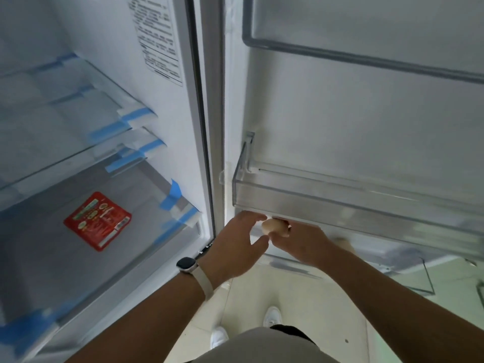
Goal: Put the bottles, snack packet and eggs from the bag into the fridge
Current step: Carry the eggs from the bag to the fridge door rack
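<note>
Lower centre: right hand (301,244) grips an egg (271,226), left hand (239,237) open beside; ease it gently under the door bin (340,203).

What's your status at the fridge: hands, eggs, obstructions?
Right hand holds egg, just below clear door bin. Left hand open beside it. Snack packet already on shelf. Bin edge close overhead.

Smartwatch (186,265) w/ beige strap, white shoes (272,316), prob. grey top (262,347).
</note>
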The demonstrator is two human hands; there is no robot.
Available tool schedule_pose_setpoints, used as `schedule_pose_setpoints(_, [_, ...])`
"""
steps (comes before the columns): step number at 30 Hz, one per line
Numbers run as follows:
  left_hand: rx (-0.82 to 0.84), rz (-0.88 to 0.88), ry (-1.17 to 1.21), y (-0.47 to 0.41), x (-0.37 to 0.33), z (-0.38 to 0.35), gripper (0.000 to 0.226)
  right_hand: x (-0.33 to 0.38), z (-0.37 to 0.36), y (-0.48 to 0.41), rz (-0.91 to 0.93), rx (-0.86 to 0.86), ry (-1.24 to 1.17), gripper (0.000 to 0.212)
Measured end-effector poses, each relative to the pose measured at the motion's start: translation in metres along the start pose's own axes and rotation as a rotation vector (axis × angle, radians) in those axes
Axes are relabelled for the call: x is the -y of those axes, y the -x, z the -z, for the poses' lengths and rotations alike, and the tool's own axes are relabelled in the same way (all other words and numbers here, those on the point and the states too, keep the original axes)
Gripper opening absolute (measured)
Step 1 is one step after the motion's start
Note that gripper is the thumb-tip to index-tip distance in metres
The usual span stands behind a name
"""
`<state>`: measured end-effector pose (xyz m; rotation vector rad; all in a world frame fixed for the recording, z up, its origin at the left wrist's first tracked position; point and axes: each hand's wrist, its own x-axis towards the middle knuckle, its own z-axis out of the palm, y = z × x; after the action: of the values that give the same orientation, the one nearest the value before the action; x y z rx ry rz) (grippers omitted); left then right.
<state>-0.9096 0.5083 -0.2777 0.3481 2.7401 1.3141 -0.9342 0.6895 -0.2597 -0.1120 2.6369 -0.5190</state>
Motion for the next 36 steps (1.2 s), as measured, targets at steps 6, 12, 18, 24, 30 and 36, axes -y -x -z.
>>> schedule_pose_setpoints(6, [0.021, -0.242, -0.233, 0.005, 0.011, 0.005, 0.046, -0.004, -0.008, -0.012, 0.166, 0.113, 0.077, 0.047])
schedule_pose_setpoints(12, [0.014, -0.341, -0.448, 0.009, 0.018, 0.006, 0.049, -0.010, -0.015, -0.031, 0.311, 0.192, 0.047, 0.036])
schedule_pose_setpoints(18, [-0.050, -0.333, -0.498, 0.023, 0.026, 0.004, 0.045, -0.023, -0.022, -0.036, 0.317, 0.139, 0.159, 0.026])
schedule_pose_setpoints(24, [-0.049, -0.236, -0.439, 0.032, 0.026, 0.008, 0.046, -0.027, -0.026, -0.040, 0.299, 0.076, 0.235, 0.026])
schedule_pose_setpoints(30, [-0.059, -0.249, -0.420, 0.033, 0.027, 0.012, 0.048, -0.032, -0.024, -0.037, 0.296, 0.061, 0.271, 0.039])
schedule_pose_setpoints(36, [-0.028, -0.301, -0.474, 0.034, 0.029, 0.022, 0.051, -0.027, -0.002, -0.008, 0.223, 0.024, 0.134, 0.058])
